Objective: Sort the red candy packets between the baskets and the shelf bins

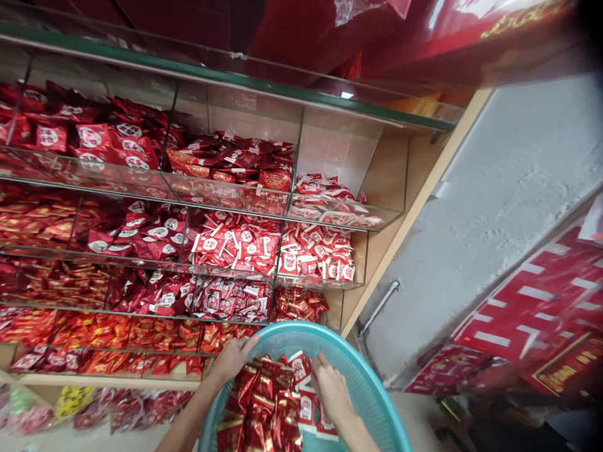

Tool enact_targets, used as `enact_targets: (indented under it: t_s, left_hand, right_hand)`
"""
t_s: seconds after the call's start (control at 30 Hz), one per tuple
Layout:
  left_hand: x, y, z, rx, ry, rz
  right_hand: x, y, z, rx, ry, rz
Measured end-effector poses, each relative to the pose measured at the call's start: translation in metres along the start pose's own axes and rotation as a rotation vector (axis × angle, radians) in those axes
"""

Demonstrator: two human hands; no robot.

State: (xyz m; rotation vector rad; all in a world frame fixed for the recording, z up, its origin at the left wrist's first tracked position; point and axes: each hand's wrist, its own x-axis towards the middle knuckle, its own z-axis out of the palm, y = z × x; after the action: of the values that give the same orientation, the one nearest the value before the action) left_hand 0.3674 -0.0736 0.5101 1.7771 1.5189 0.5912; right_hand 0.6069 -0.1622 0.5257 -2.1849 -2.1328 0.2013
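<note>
Status, as observed from beside the unit: the basket (377, 389), lower centre of the frame, appears part loaded. Red-and-gold packets (264, 402) occupy its left and middle; red-and-white packets (306, 407) lie alongside them, next to the right hand (330, 386). Bare basket wall shows at right, so capacity seems to remain. The shelf compartments (325, 194), left and centre of the frame, hold further packets.

Left hand (235, 359): grip clamped on the basket's rim, upper left side. Right hand: grip lowered among the packets, fingers bent; whether one is pinched, I cannot tell.

Materials: basket, round, perforated teal plastic, smooth rim. Packets, small, glossy, creased, apparently film or foil. Compartments, clear panels within a straight pale wood frame (414, 213). Wall (518, 182), grey and rough.
</note>
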Motion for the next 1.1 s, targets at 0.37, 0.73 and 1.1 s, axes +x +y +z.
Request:
enact_targets:
  t_s: [0.37,0.73,1.1]
  left_hand:
    - [0.002,-0.006,0.001,0.006,-0.004,-0.016]
    - [0.007,-0.013,0.008,0.026,0.030,-0.003]
    - [0.006,-0.010,0.006,-0.003,0.019,0.021]
  right_hand:
    - [-0.002,0.006,0.001,0.170,0.002,0.002]
    - [0.031,0.030,-0.122,0.365,0.682,-0.164]
    - [0.086,0.027,-0.203,-0.331,0.564,-0.007]
